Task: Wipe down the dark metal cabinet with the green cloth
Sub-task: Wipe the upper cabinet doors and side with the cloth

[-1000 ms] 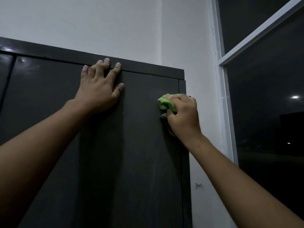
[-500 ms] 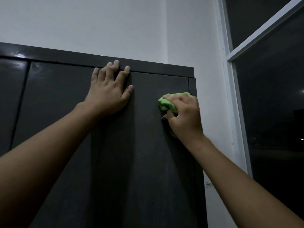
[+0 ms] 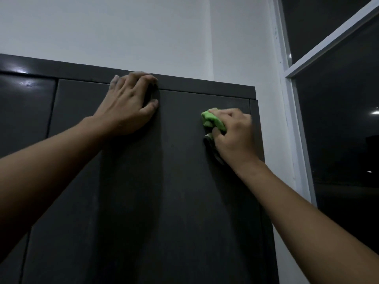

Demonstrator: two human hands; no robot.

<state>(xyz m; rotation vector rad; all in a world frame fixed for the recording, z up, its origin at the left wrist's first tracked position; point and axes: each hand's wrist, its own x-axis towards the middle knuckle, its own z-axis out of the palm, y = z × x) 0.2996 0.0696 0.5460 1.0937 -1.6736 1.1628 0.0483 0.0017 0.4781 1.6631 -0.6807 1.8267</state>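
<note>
Head view: left hand (image 3: 127,108) spread on upright cabinet (image 3: 176,191); right hand (image 3: 234,137) grips bunched cloth (image 3: 212,119).

White wall (image 3: 123,27) from nine to one o'clock, with an inside corner (image 3: 211,37) running down at twelve. White window frame (image 3: 287,83) from one to four o'clock around dark glass (image 3: 338,140). Bright light (image 3: 375,112) at three o'clock, with a fainter light (image 3: 369,171) just below.
</note>
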